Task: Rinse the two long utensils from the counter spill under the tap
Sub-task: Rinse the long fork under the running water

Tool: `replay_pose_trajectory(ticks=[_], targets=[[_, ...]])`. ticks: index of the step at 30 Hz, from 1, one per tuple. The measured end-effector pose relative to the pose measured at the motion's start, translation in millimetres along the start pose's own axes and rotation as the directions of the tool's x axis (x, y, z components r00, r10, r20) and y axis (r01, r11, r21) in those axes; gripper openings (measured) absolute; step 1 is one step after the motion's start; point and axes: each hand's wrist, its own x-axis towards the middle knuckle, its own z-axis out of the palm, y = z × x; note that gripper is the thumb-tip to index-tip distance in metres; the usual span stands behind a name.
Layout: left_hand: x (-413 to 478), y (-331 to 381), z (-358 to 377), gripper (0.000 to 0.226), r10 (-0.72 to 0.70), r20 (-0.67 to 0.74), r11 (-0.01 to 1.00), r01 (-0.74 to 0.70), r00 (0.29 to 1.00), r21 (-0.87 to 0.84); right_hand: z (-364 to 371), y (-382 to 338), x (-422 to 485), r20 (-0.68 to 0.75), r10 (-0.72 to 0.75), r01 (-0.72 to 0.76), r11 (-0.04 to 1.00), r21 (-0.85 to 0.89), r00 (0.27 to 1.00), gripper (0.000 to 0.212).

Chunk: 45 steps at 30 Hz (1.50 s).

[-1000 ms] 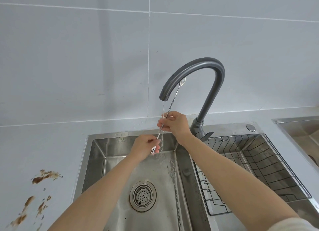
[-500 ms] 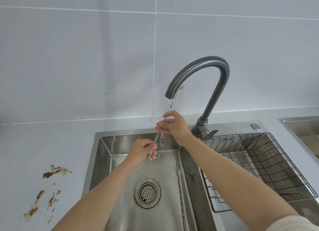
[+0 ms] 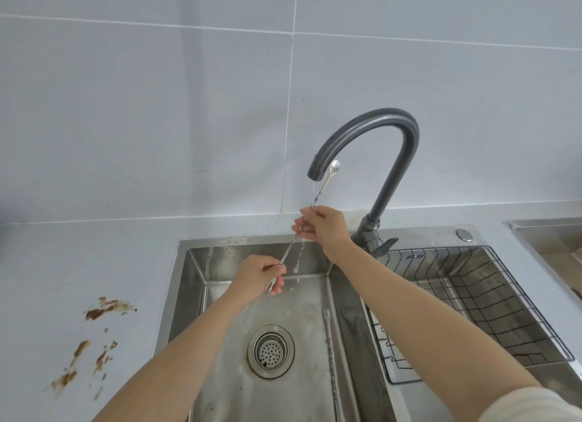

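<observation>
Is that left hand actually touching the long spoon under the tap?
Touching. The head view shows the left hand gripping the lower end of the long spoon, fingers curled round it.

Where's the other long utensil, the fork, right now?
In the head view the long fork lies flat in the sink, along the basin's right wall, just right of the drain, tines toward the tap.

Single view, head-worn, wide-angle. Stands over the sink (image 3: 220,254), facing forward and down toward the tiled wall (image 3: 157,106) at 12 o'clock. Near: the sink fills the lower half of frame, 4 to 8 o'clock. Tap (image 3: 378,119) just right of centre. Bench (image 3: 63,264) at 9 o'clock, left edge.
</observation>
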Motion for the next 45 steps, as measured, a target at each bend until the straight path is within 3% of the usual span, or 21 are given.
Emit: replay_pose_trajectory(ticks=[9,14,23,28,34,45], targets=[[-10,-10,-1,0.042,0.053,0.034,0.992,-0.056,0.998,0.111,2,-3,-4,-0.069,0.043,-0.039,0.998,0.052,0.997,0.029],[-15,-14,-3,0.041,0.062,0.03,0.991,-0.065,0.998,0.119,3,-5,-8,-0.037,-0.008,0.012,0.993,0.114,0.999,0.02],[-21,-16,-8,0.038,0.078,0.045,0.981,-0.085,0.996,0.174,9,-7,-13,-0.066,0.023,-0.012,0.987,0.16,0.998,0.025],[-25,-17,-10,0.039,0.08,0.047,0.981,-0.087,0.996,0.175,8,-15,-14,-0.102,0.01,0.013,0.975,0.223,0.995,0.007],[-30,-20,-12,0.038,0.057,0.062,0.985,-0.066,0.996,0.159,10,-12,-13,-0.072,0.053,-0.032,0.961,0.274,0.996,0.024],[-50,-34,-17,0.036,-0.01,0.08,0.983,-0.005,0.997,0.183,12,2,-13,0.009,0.086,-0.084,0.937,0.338,0.996,0.02]])
